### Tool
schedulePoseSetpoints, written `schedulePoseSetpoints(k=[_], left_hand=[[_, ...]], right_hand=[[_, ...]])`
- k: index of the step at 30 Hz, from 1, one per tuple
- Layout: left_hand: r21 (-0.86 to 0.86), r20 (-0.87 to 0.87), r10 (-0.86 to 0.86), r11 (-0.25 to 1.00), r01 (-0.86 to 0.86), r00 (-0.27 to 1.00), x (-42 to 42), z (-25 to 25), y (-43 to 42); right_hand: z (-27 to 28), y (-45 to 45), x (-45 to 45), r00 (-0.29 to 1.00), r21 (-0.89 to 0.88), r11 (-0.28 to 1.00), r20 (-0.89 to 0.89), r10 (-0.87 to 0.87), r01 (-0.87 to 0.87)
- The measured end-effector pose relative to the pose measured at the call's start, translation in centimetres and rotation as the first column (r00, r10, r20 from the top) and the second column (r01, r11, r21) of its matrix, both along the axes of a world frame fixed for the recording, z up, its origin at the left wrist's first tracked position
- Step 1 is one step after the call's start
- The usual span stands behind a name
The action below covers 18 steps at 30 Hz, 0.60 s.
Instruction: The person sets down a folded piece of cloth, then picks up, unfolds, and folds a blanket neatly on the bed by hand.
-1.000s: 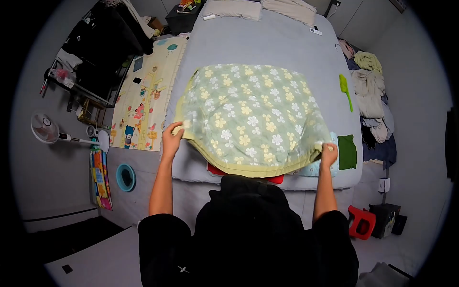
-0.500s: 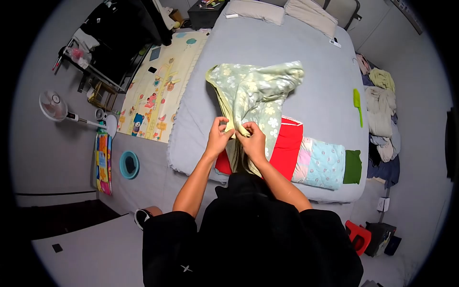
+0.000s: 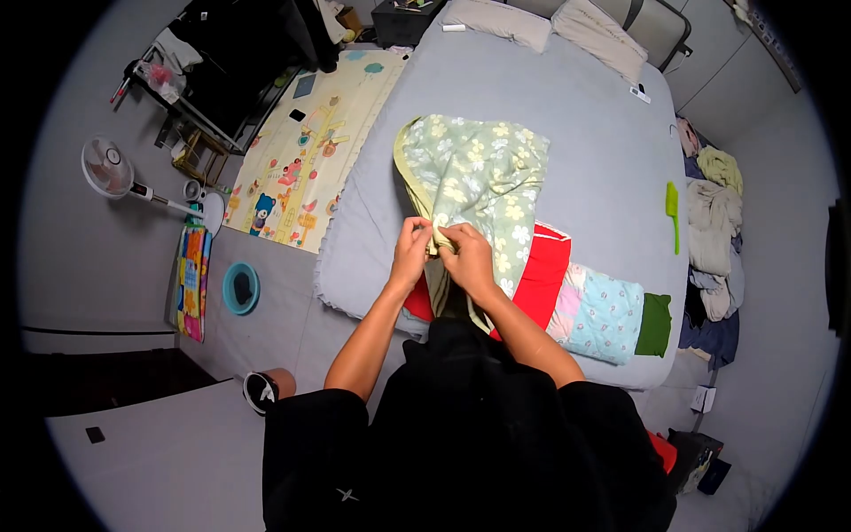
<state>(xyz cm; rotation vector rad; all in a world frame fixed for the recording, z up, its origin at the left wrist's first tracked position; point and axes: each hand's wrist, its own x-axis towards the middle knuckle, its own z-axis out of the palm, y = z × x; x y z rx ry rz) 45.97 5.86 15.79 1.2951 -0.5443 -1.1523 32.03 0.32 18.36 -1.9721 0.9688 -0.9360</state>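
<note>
A pale green blanket [image 3: 474, 168] with white and yellow flowers and a yellow edging lies folded on the near part of the bed. My left hand [image 3: 411, 254] pinches its edge on the left side. Close beside it, my right hand [image 3: 467, 259] is closed on the same edge, the two sets of fingertips almost touching. Below my hands the cloth hangs toward my body, partly hidden by my arms. A red folded cloth [image 3: 542, 266] lies partly under the blanket. To its right are a light blue and pink folded cloth [image 3: 607, 315] and a dark green folded cloth [image 3: 654, 324].
The bed [image 3: 594, 160] has pillows [image 3: 501, 22] at its far end and a bright green brush [image 3: 672, 213] near its right edge. Piled clothes [image 3: 714, 217] lie beyond that edge. On the left are a play mat [image 3: 301, 160], a fan [image 3: 108, 167] and a teal basin [image 3: 240, 288].
The bunched upper part of the blanket has fallen flat and smooth to the right. Both hands still pinch the edge. The view has shifted slightly.
</note>
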Motion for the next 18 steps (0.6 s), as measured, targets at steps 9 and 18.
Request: schedulePoseSetpoints(k=[9,18], left_hand=[[0.035,-0.047,0.14,0.99,-0.139,0.989,0.5,0.2,-3.1],[-0.071,-0.115,0.166,0.982,-0.175,0.979,-0.3,7.8,-10.4]], right_hand=[[-1.8,-0.4,-1.8,0.978,0.157,0.974,0.154,0.14,-0.164],[-7.7,-0.3,-5.0,0.885,0.124,0.898,-0.273,-0.378,0.422]])
